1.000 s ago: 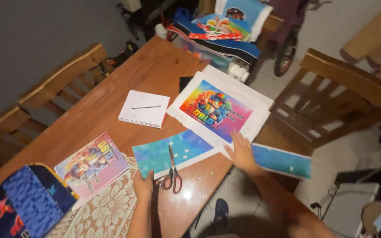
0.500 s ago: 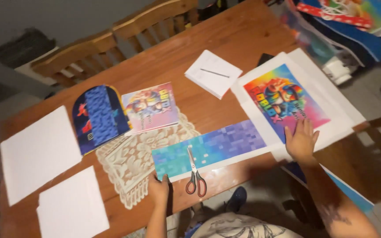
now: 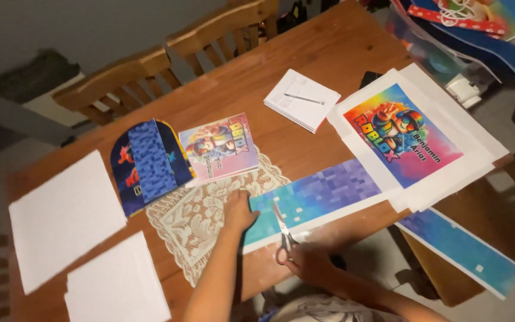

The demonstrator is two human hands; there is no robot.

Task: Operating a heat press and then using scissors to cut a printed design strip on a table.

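wooden table (image 3: pixel 305 53), chairs (image 3: pixel 168 59) on far side. blue-purple paper strip (image 3: pixel 323 194) near the near edge, right of a lace doily (image 3: pixel 201 217). left hand (image 3: pixel 238 210) flat, fingers spread, pressing strip's left end. right hand (image 3: pixel 311 262) curled round scissors (image 3: pixel 282 234), blades resting on strip.

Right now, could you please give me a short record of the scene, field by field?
left hand: flat on the end of the blue-purple pixel strip
right hand: on the scissors, blades lying on that strip
under the strip's end: lace doily
surface: wooden table
far side: notepad with pen, colourful print
left: white sheets
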